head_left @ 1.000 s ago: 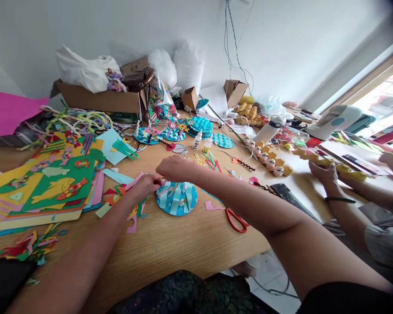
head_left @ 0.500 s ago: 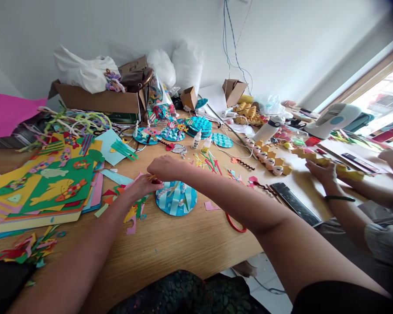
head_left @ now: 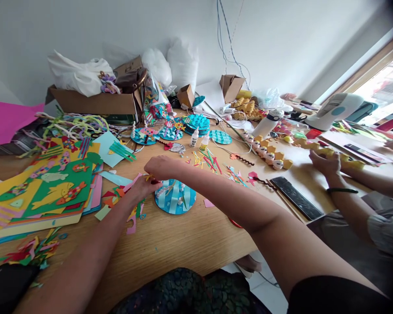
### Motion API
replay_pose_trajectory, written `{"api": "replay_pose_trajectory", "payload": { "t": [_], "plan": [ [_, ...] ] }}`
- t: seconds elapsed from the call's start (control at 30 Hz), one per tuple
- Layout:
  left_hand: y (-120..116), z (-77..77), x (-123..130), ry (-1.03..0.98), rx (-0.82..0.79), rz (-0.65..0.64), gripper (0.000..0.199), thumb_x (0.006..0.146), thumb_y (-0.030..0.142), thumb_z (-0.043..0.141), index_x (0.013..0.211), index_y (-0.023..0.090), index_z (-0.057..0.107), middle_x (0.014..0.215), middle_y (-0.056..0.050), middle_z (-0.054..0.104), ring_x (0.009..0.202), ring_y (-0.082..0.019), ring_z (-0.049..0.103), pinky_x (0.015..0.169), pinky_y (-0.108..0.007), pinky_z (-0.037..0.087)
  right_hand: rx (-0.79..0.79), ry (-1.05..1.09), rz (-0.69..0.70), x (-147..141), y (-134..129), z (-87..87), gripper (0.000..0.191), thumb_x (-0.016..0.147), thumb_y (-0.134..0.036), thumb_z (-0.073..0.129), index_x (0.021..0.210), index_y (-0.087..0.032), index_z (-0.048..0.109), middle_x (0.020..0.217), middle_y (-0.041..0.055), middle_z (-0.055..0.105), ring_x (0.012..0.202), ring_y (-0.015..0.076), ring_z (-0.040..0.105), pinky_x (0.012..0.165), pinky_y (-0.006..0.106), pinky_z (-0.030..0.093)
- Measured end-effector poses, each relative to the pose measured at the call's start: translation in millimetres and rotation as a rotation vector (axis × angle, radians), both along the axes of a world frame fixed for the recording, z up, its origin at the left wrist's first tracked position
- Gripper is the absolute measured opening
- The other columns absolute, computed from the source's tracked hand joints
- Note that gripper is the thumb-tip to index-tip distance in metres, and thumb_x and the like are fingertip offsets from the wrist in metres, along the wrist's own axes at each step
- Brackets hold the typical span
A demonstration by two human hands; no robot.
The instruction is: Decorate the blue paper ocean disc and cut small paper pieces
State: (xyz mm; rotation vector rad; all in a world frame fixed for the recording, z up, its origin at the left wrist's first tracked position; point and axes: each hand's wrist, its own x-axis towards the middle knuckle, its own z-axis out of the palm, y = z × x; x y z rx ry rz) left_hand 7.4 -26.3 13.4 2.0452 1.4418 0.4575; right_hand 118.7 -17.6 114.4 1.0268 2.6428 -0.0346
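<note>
My left hand (head_left: 146,186) is closed, thumb and fingers pinched at a small yellow piece (head_left: 148,177) whose kind is too small to make out. Directly above it, my right hand (head_left: 161,168) is bent over with its fingers closed at the same spot; its fingertips are mostly hidden. Just under and right of the hands, a round blue disc (head_left: 175,208) with pale wavy paper strips and small white pieces lies on the table. Coloured paper scraps (head_left: 113,198) lie to the left of my left hand.
Green and yellow sheets with paper fish (head_left: 57,183) are stacked at left. Two glue bottles (head_left: 194,138) stand behind the disc, near paper strips (head_left: 212,161). On the right are a black phone (head_left: 296,197) and a co-worker's hand (head_left: 325,163) on a yellow egg-carton strip.
The view has shifted slightly. My hands stay together around the small yellow piece, with little movement. The co-worker's hand has moved slightly on the egg-carton strip.
</note>
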Motion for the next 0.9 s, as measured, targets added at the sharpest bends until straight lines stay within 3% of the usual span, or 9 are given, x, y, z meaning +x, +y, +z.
{"api": "replay_pose_trajectory", "payload": {
  "t": [0.3, 0.6, 0.77, 0.9],
  "plan": [
    [4.4, -10.6, 4.9, 0.119, 0.082, 0.055, 0.013, 0.068, 0.021, 0.050, 0.067, 0.019, 0.063, 0.068, -0.003, 0.068, 0.074, -0.021, 0.062, 0.069, -0.030, 0.043, -0.002, -0.004, 0.000, -1.1, 0.6, 0.7, 0.029, 0.078, -0.009, 0.056, 0.106, -0.006, 0.065, 0.108, 0.0178, 0.066, 0.102, 0.0286, 0.062, 0.076, 0.034, 0.051],
    [2.3, -8.1, 3.6, 0.126, 0.072, 0.018, 0.010, 0.065, 0.017, 0.055, 0.067, 0.020, 0.064, 0.071, 0.000, 0.071, 0.074, -0.019, 0.064, 0.067, -0.026, 0.045, 0.002, 0.018, -0.009, -2.2, 3.7, -5.1, 0.031, 0.076, -0.009, 0.058, 0.105, -0.007, 0.065, 0.108, 0.0175, 0.066, 0.099, 0.0291, 0.062, 0.075, 0.035, 0.052],
    [-0.2, -8.1, 3.2, 0.156, 0.077, 0.066, 0.012, 0.074, 0.026, 0.056, 0.074, 0.018, 0.065, 0.073, -0.002, 0.070, 0.075, -0.021, 0.064, 0.065, -0.028, 0.046, -0.007, 0.020, -0.023, -4.8, 3.5, -5.0, 0.031, 0.076, -0.008, 0.056, 0.105, -0.007, 0.066, 0.106, 0.0178, 0.066, 0.099, 0.0289, 0.063, 0.074, 0.035, 0.052],
    [0.1, -13.8, 5.7, 0.204, 0.096, 0.099, 0.012, 0.081, 0.025, 0.055, 0.083, 0.016, 0.064, 0.085, -0.004, 0.069, 0.084, -0.019, 0.063, 0.073, -0.032, 0.048, -0.020, 0.019, -0.043, -4.9, 2.0, -3.3, 0.030, 0.076, -0.008, 0.057, 0.104, -0.008, 0.066, 0.105, 0.0170, 0.066, 0.098, 0.0285, 0.063, 0.074, 0.034, 0.052]
  ]
}}
